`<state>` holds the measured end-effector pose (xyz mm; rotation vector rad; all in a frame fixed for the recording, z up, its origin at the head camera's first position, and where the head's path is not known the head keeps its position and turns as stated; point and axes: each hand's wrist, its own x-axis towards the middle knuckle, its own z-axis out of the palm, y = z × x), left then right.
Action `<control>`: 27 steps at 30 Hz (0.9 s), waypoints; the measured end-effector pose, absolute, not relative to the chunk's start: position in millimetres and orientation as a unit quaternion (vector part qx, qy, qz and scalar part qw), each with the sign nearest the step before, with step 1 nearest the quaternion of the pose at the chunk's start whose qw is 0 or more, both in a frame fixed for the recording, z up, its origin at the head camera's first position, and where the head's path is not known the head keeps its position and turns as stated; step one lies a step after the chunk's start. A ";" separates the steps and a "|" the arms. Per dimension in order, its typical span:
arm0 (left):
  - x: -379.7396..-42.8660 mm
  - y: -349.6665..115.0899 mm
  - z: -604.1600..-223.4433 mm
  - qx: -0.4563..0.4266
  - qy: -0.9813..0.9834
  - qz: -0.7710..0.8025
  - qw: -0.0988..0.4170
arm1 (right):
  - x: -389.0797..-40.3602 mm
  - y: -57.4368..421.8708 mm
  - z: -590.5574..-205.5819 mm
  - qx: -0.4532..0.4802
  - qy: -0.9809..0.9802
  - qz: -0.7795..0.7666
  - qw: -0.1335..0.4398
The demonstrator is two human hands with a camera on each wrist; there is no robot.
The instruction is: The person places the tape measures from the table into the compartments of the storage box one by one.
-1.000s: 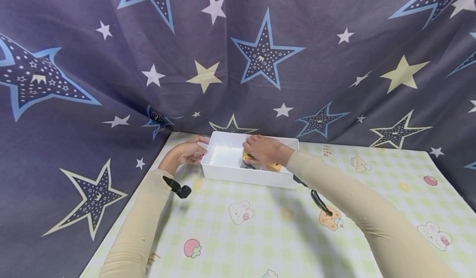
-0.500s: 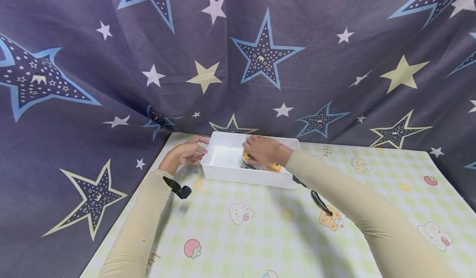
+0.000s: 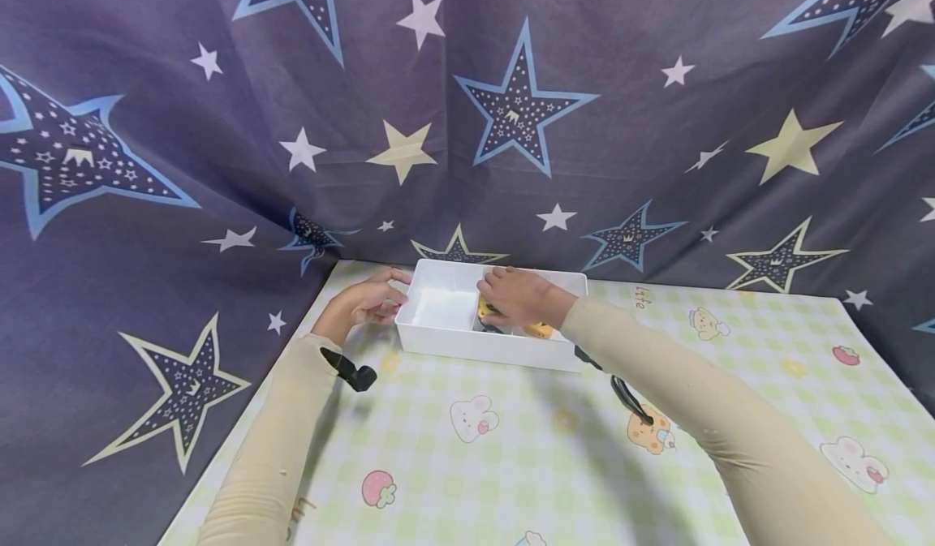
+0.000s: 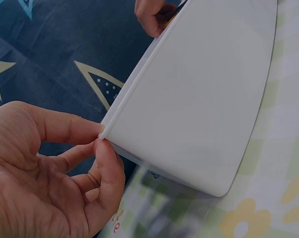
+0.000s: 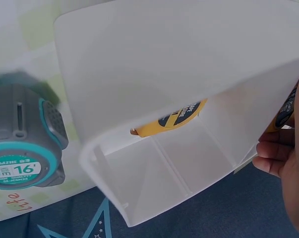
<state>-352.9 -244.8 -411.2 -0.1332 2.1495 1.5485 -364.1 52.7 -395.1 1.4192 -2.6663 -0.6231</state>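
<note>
A long white box (image 3: 467, 346) stands near the back of the table. At its left end my left hand (image 3: 372, 298) pinches the rim between thumb and fingertips, seen close up in the left wrist view. My right hand (image 3: 520, 296) reaches down into the box, fingers curled over a yellow-and-black tape measure (image 3: 485, 311), which the hand partly hides. A second yellow tape measure (image 5: 176, 120) lies inside, below the right wrist; the near wall covers part of it in the right wrist view.
A grey-and-teal tape measure (image 5: 20, 144) sits on the table just outside the box's right end. A dark star-patterned curtain (image 3: 511, 205) hangs behind and to the left of the table. The green checked tablecloth (image 3: 511, 465) carries printed cartoon figures.
</note>
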 end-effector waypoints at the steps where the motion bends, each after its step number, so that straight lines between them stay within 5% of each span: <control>1: -352.9 -244.7 -411.1 -0.050 0.786 0.567 0.242 | -364.0 52.9 -395.4 0.461 -0.864 -0.201 0.031; 27: -358.0 -246.7 -414.7 -0.053 0.788 0.562 0.245 | -362.3 53.6 -393.1 0.459 -0.867 -0.192 0.033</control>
